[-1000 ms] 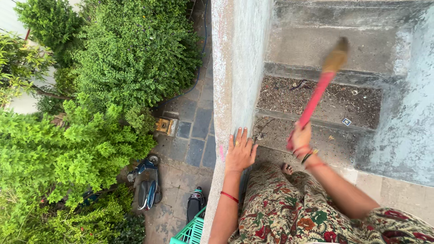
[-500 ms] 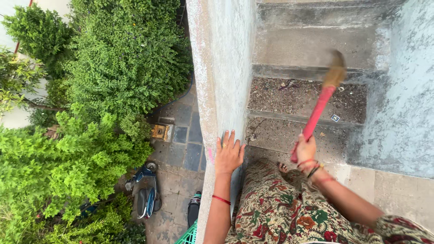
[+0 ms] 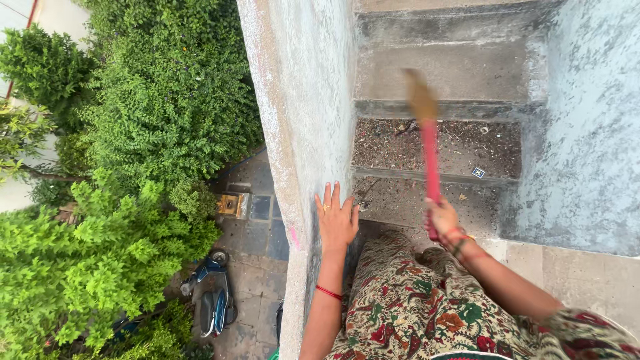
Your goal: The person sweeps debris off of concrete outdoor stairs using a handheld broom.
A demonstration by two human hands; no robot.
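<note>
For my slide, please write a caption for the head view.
Right hand holds a red-handled broom over littered concrete steps; left hand rests on the parapet wall.

The left hand (image 3: 337, 220) is pressed flat against the parapet wall (image 3: 300, 120); to its right the broom (image 3: 427, 143) is held in the right hand (image 3: 443, 220) above the littered step (image 3: 467, 147) — a scooter (image 3: 210, 300) is parked far below, left of the wall

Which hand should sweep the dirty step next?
The right hand, most likely. It already grips the red-handled broom, whose bristles hang over the littered step. The left hand is flat on the parapet wall, apparently steadying the person.
</note>
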